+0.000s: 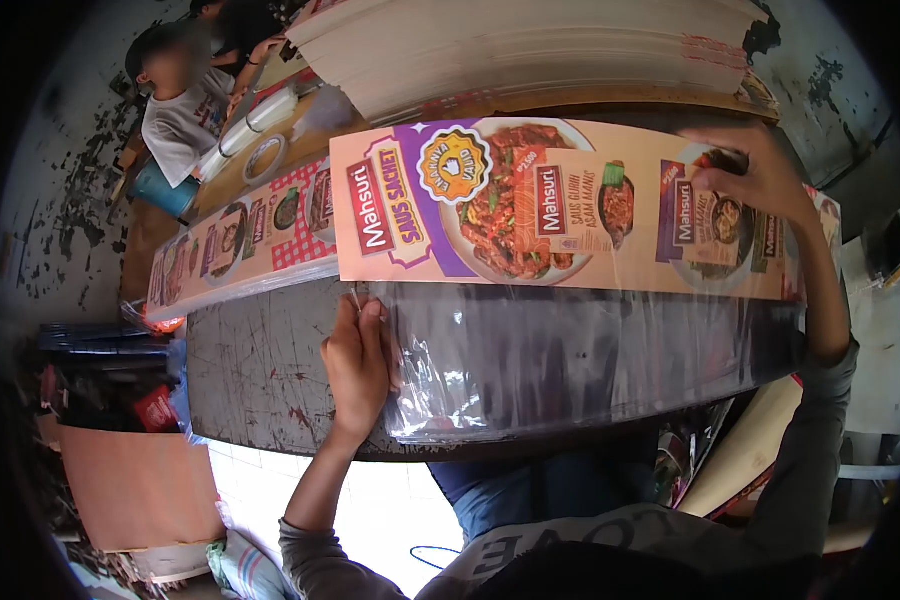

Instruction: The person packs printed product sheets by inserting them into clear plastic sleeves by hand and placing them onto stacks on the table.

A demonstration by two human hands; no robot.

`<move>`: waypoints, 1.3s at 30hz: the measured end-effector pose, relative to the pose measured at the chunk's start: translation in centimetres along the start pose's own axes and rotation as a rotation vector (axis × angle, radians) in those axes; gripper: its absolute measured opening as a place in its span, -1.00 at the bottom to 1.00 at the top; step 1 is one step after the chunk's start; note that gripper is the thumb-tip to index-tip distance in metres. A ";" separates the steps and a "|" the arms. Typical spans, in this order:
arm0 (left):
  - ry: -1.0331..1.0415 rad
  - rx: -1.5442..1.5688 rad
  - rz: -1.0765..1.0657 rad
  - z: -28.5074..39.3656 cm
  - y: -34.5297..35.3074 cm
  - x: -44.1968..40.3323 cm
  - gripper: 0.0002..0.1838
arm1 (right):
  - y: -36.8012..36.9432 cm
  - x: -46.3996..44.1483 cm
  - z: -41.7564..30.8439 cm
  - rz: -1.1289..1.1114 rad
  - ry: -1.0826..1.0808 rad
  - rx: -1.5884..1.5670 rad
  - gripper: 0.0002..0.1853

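A long printed card (570,205) with "Mahsuri" and "Saus Sachet" on it lies across the table in front of me. Below and against its lower edge spreads a clear plastic sleeve (570,350), wrinkled and shiny. My left hand (357,360) pinches the sleeve's upper left corner, just under the card's lower left end. At the far right, my right hand (755,175) grips the card's upper edge, thumb on the printed face. Its other fingers are partly hidden. To the left lies a stack of similar printed cards (220,240) in plastic.
The worn dark table (260,370) has a curved-looking front edge close to my body. A tall stack of pale sheets (530,60) stands behind the card. A tape roll (265,157) lies at the back left, near a seated person (182,120). A brown carton (140,490) stands lower left.
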State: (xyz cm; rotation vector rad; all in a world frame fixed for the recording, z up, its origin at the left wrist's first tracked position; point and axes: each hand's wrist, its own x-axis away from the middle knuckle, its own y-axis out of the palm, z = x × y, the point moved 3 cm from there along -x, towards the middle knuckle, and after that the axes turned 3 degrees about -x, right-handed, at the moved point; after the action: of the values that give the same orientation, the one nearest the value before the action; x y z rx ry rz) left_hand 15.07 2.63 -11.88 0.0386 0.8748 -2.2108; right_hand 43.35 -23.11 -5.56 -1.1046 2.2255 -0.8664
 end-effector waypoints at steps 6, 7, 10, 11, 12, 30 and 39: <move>-0.034 0.051 -0.009 -0.3 0.1 -0.1 -0.77 | -0.5 -0.7 0.8 0.087 -0.264 0.116 -0.56; -0.060 0.111 -0.012 -0.5 0.0 -0.1 -0.76 | -0.8 -0.4 1.2 0.083 -0.266 0.117 -0.56; -0.101 0.181 -0.027 -0.7 0.0 -0.2 -0.73 | -1.4 -0.2 2.9 0.056 -0.102 -0.036 -0.53; -0.108 0.183 -0.014 -0.7 -0.1 -0.3 -0.73 | -1.3 0.3 2.9 0.057 -0.084 -0.001 -0.53; -0.121 0.217 -0.024 -0.8 0.0 -0.4 -0.71 | -1.1 0.6 2.9 0.061 -0.064 0.034 -0.54; -0.146 0.397 -0.030 -1.5 0.4 -0.4 -0.71 | -0.4 1.0 3.8 0.129 -0.107 -0.040 -0.54; -0.172 0.413 -0.051 -1.4 0.3 -0.6 -0.70 | -0.5 1.1 3.2 0.120 -0.165 -0.027 -0.55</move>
State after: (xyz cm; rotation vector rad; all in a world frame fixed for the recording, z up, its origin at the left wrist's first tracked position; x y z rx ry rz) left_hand 15.39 3.68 -12.99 0.0225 0.3204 -2.3672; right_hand 45.17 -25.31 -7.52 -1.0051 2.1474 -0.6725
